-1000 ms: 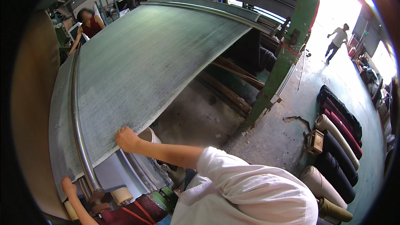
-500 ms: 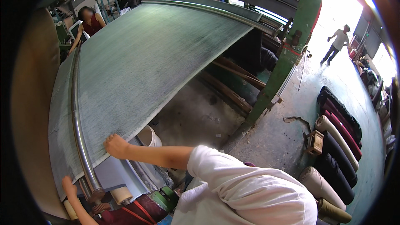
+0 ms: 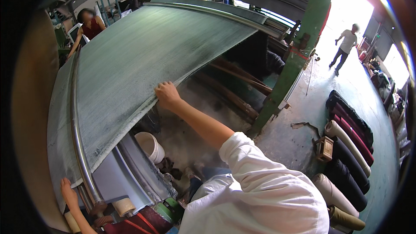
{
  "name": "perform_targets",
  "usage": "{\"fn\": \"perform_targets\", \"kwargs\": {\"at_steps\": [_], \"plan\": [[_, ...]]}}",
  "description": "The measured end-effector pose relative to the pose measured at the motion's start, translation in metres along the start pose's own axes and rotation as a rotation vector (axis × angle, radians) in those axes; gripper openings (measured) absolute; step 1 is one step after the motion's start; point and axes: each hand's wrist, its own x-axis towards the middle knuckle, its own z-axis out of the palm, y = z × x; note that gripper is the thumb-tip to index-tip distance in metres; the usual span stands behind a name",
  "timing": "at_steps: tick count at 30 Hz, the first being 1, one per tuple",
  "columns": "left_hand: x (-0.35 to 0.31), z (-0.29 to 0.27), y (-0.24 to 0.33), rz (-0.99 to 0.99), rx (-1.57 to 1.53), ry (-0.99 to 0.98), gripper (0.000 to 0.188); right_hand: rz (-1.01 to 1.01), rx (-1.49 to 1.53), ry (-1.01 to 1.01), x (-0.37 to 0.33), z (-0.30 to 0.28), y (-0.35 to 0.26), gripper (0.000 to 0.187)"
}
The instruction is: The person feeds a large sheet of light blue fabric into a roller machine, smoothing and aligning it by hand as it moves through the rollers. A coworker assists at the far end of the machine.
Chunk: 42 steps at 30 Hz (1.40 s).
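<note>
A wide sheet of grey-green fabric stretches across a machine, passing under a shiny metal bar on the left. My right hand is closed on the fabric's near edge, midway along it, with the arm reaching forward. The edge bends where I grip it. At the lower left my left hand is at the fabric's edge, beyond the bar, its fingers bent against the cloth. Beneath the sheet lies a smooth pale blue-grey surface.
A white bucket stands under the fabric. A green post rises to the right, with fabric rolls and a wooden stool on the floor beyond. One person is at the far left edge; another walks near the doorway.
My right hand has moved forward and right along the fabric's edge, away from the bar. The left hand stays near the corner. The person by the doorway has come nearer.
</note>
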Motion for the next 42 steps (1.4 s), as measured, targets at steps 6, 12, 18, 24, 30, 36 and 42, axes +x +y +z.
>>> {"fn": "perform_targets", "kwargs": {"at_steps": [6, 12, 18, 24, 30, 36, 42], "plan": [[-0.015, 0.043, -0.073, 0.014, 0.146, -0.167, 0.015, -0.054, 0.182, -0.088, -0.035, 0.027, -0.016, 0.010], [-0.027, 0.059, -0.114, -0.042, 0.102, -0.178, 0.017, -0.111, 0.217, -0.091, -0.044, 0.020, -0.044, 0.012], [-0.029, 0.067, -0.129, -0.057, 0.218, -0.025, 0.017, -0.132, 0.211, -0.105, -0.049, 0.016, -0.065, 0.013], [0.001, -0.009, 0.000, -0.054, 0.105, -0.191, 0.022, -0.174, 0.249, -0.104, -0.047, 0.010, -0.082, 0.012], [-0.019, 0.056, -0.098, -0.025, 0.024, -0.101, 0.022, -0.210, 0.244, -0.069, -0.046, 0.019, -0.108, 0.011], [-0.021, 0.068, -0.125, -0.041, 0.179, -0.098, 0.014, -0.217, 0.238, -0.067, -0.046, 0.026, -0.127, 0.012], [-0.026, 0.078, -0.139, -0.154, 0.230, 0.027, 0.011, -0.240, 0.270, -0.142, -0.044, 0.023, -0.151, 0.012]]}}
